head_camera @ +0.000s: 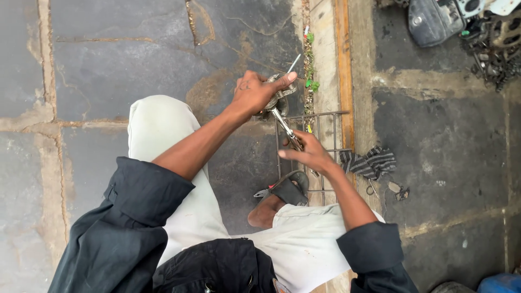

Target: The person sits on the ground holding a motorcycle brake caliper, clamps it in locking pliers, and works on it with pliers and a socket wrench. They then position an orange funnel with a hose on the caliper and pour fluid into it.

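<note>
1. The left hand point(254, 92) is closed around a small round grey metal part point(277, 100), held above the stone floor point(119, 70)
2. The right hand point(310, 153) grips a thin metal tool with a dark handle point(286, 129); its tip touches the part
3. A striped cloth point(372, 161) lies near a wire grate point(325, 135)

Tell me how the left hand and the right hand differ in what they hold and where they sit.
The left hand closes round a rounded metal part, while the right hand holds a slim tool by its handle end. The left hand sits farther out, over the stone floor; the right hand is nearer the body, above a wire grate. Both are bare, and the tool's tip meets the part between them.
</note>
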